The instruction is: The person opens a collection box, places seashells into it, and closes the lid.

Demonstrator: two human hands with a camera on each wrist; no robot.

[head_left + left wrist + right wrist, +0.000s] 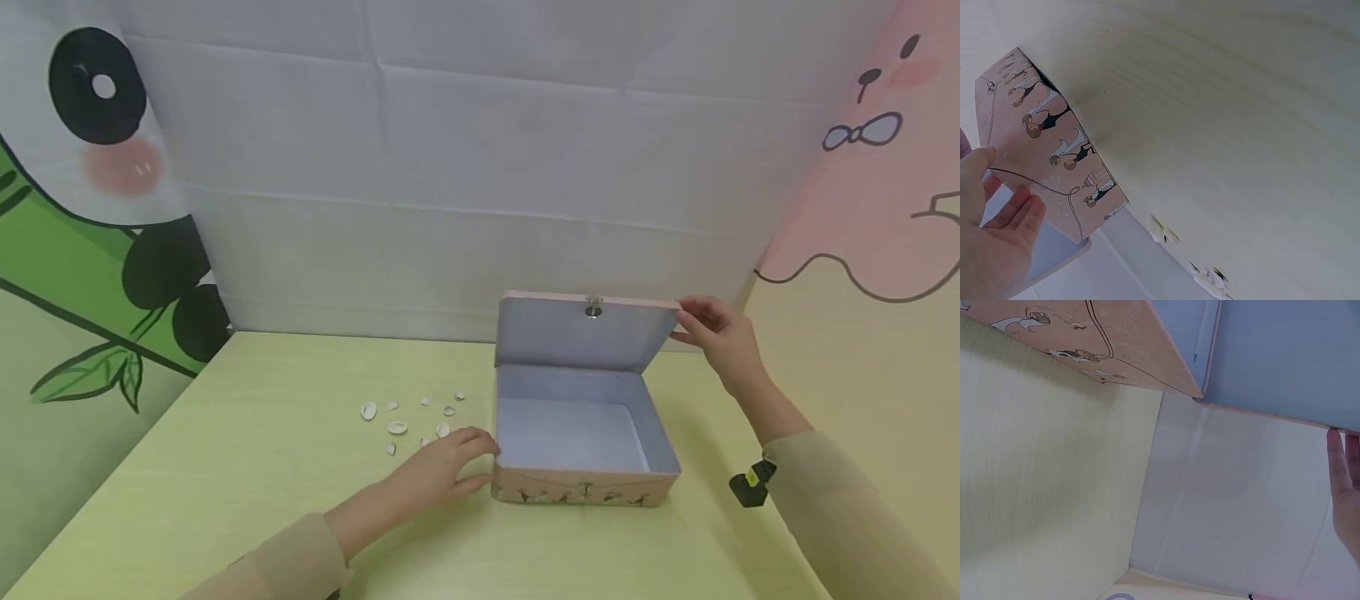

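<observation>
A pink tin box point(585, 487) with a hinged lid point(577, 333) sits on the table, its pale blue inside facing up. The lid stands raised at the back, with a metal clasp point(593, 308) on its upper edge. My right hand point(723, 342) holds the lid's upper right corner between thumb and fingers; its fingertips point(1335, 434) meet the edge in the right wrist view. At the box's left side, my left hand point(450, 467) rests loosely bent fingers against the wall. Printed couples decorate the box's outer wall point(1054, 137) in the left wrist view.
Several small white shells point(397, 427) lie scattered on the pale wooden table point(262, 467), left of the box. Behind it hangs a white cloth backdrop point(480, 150). Cartoon-printed panels stand at both sides. A black device point(750, 485) is at the right sleeve.
</observation>
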